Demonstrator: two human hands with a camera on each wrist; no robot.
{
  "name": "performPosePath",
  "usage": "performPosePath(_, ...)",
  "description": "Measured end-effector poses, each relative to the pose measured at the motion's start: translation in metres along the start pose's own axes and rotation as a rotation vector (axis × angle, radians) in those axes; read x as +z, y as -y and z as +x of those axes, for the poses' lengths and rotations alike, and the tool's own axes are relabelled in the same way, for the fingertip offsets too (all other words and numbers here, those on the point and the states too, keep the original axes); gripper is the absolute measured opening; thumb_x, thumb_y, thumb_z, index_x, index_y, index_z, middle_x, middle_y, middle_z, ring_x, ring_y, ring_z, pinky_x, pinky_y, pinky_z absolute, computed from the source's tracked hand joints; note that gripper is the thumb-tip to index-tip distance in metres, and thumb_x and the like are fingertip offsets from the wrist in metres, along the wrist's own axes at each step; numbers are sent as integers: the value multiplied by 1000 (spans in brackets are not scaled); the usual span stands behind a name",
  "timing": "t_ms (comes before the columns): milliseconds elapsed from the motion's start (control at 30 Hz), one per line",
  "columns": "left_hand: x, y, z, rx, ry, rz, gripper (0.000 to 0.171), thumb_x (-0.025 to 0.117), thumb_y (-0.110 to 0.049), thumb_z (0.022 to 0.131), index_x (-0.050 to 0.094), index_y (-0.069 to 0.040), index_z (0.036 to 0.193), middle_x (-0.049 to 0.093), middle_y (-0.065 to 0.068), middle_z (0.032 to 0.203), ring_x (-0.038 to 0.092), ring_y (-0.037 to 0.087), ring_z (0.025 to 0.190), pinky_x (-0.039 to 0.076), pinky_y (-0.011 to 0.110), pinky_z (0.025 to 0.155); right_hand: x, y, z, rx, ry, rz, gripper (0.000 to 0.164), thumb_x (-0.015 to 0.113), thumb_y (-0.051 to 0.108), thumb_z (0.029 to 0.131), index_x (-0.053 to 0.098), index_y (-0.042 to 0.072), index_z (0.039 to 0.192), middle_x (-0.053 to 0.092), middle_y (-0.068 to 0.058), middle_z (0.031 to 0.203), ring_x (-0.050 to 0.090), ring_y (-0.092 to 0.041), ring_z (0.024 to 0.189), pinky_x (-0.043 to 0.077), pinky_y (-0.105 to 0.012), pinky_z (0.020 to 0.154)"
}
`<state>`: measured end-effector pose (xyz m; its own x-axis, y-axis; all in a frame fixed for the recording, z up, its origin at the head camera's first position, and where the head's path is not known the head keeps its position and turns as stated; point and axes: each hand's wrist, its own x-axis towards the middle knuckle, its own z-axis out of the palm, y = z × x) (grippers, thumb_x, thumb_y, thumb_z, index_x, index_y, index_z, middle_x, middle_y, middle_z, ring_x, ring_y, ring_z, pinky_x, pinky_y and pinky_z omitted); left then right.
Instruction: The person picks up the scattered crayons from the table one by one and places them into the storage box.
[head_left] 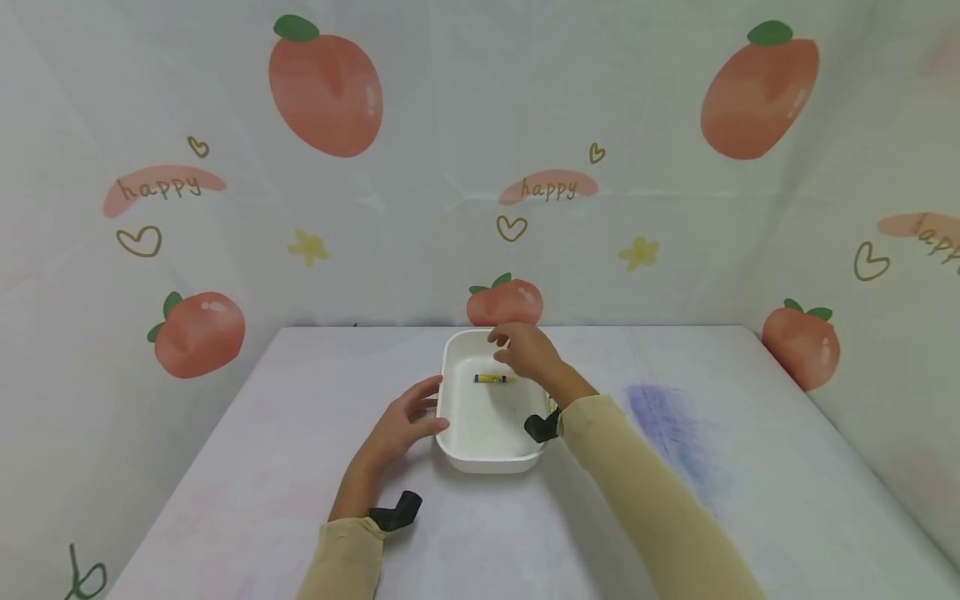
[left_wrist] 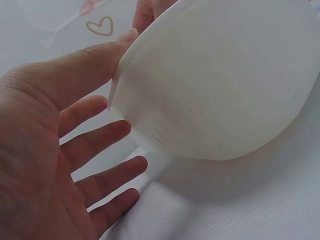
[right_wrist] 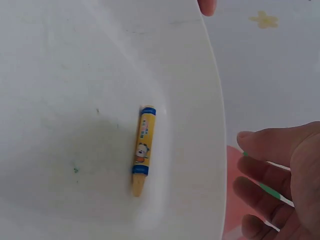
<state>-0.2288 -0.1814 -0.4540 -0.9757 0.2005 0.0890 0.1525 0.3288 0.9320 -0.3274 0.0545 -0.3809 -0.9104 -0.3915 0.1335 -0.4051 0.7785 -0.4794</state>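
Note:
A white tub (head_left: 487,451) with rounded corners stands in the middle of the table. Inside it lies a crayon (head_left: 491,379), with a yellow wrapper, blue bands and a pale yellow tip in the right wrist view. My left hand (head_left: 405,425) touches the tub's left side, thumb at the rim; its other fingers (left_wrist: 95,145) are spread and fairly straight along the outer wall. Over the tub's far right corner hovers my right hand (head_left: 528,352), fingers loosely bent with nothing between them. The crayon (right_wrist: 142,150) lies apart from that hand.
The table (head_left: 360,375) has a pale cover with a purple-blue smudge (head_left: 667,425) right of the tub. A white cloth backdrop (head_left: 435,108) printed with fruit rises behind. Black wrist cameras (head_left: 396,511) sit on both arms.

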Motion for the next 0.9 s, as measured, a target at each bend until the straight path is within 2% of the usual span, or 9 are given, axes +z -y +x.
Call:
performPosePath(167, 0, 1, 0, 0, 0, 10, 71, 76, -20, 83, 43, -14, 146, 47, 12, 144, 49, 32, 127, 34, 54, 107, -5, -4, -3, -15, -43, -1, 32, 72, 12, 87, 67, 9, 118, 66, -9, 113, 61, -23, 95, 50, -39, 83)
performPosePath(400, -1, 1, 0, -7, -4, 26, 72, 75, -22, 84, 42, -14, 147, 47, 11, 145, 48, 32, 128, 34, 55, 107, -12, -13, -13, -8, -77, 61, 36, 72, 12, 87, 64, 8, 122, 63, -13, 117, 60, -25, 93, 51, -39, 80)
performPosePath(600, 1, 3, 1, -7, 2, 13, 71, 76, -21, 84, 44, -15, 146, 47, 11, 145, 48, 32, 128, 34, 57, 106, -21, -31, -27, 7, -86, 105, 36, 72, 11, 88, 64, 6, 122, 60, -13, 115, 59, -26, 90, 52, -39, 75)
performPosePath(733, 1, 2, 2, -6, -3, 13, 70, 76, -22, 84, 44, -16, 146, 47, 11, 145, 47, 32, 128, 34, 57, 105, -25, -46, -38, 30, -77, 99, 35, 72, 11, 88, 64, 6, 122, 60, -11, 113, 58, -25, 90, 53, -37, 73)
performPosePath(900, 1, 1, 0, -7, -2, 17, 71, 76, -21, 84, 43, -15, 147, 46, 12, 146, 47, 33, 128, 35, 56, 106, -25, -61, -49, 49, -89, 103, 36, 72, 10, 87, 64, 5, 121, 61, -15, 114, 58, -26, 91, 53, -38, 72)
